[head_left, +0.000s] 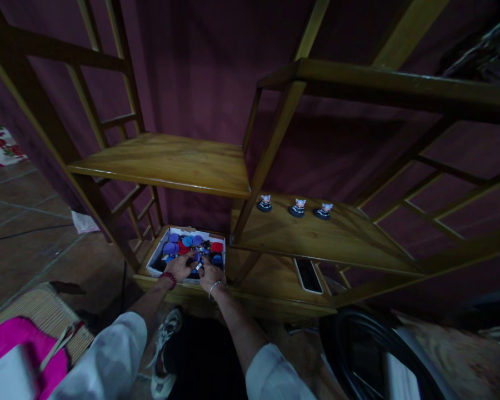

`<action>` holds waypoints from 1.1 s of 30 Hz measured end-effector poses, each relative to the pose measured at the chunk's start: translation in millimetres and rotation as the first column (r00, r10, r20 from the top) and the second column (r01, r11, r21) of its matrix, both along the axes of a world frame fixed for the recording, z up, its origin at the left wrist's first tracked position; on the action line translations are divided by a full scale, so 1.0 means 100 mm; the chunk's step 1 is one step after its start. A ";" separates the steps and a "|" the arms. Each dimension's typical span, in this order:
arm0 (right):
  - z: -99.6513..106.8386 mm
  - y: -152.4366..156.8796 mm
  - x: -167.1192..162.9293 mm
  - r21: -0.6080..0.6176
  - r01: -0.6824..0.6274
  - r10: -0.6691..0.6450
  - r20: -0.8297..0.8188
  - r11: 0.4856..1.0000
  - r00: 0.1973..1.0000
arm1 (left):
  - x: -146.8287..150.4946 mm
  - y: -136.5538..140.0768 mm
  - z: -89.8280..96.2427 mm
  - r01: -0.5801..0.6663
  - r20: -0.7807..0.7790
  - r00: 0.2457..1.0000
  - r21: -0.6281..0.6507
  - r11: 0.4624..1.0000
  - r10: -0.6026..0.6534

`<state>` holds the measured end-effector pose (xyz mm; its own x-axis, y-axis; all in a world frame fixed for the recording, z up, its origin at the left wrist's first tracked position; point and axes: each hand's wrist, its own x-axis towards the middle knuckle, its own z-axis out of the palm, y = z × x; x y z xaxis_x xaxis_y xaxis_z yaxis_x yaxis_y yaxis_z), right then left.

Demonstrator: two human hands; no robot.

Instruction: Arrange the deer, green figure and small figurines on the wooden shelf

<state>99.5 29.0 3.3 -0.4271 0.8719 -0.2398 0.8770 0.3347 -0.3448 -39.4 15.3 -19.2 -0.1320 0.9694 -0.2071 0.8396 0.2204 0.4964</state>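
Note:
A white-rimmed cardboard box (152, 265) stands on the lowest shelf, filled with purple, blue and red round pieces and small dark figures. Over its front half, my left hand (180, 267) and my right hand (210, 271) are close together, fingers curled toward each other. A small purple and white piece (199, 266) shows between the fingertips; its kind is too small to make out. Three small white-headed figurines on dark round bases stand in a row on the shelf to the right: a left one (265, 204), a middle one (298, 208) and a right one (324, 211).
A wooden shelf board (170, 161) overhangs behind the box. The figurines' shelf (316, 239) is to the right, with a white-framed dark flat object (309, 276) below. At lower right is a black rounded object (379, 344); at lower left, a woven seat (37, 311) with pink cloth.

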 end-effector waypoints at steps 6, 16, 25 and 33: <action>-0.06 0.00 0.00 0.027 0.011 -0.010 -0.036 1.000 0.999 | 0.00 -0.01 0.03 0.032 0.021 0.999 0.010 0.999 -0.032; -0.04 0.00 -0.01 0.017 0.061 -0.059 -0.087 0.998 0.994 | 0.00 -0.01 0.03 0.052 0.098 0.994 -0.006 0.999 -0.051; -0.07 -0.01 -0.01 0.080 0.075 -0.063 -0.140 0.994 0.988 | -0.02 -0.02 -0.03 0.062 0.080 0.995 -0.004 0.998 -0.062; -0.11 -0.02 -0.03 0.055 0.125 -0.116 -0.147 0.991 0.982 | -0.03 -0.01 -0.01 0.071 0.114 0.991 -0.041 0.997 -0.066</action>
<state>96.8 27.5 -7.8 -0.3442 0.9304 -0.1263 0.8552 0.2551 -0.4511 -42.7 14.2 -20.1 -0.0389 0.9647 -0.2605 0.7927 0.1885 0.5797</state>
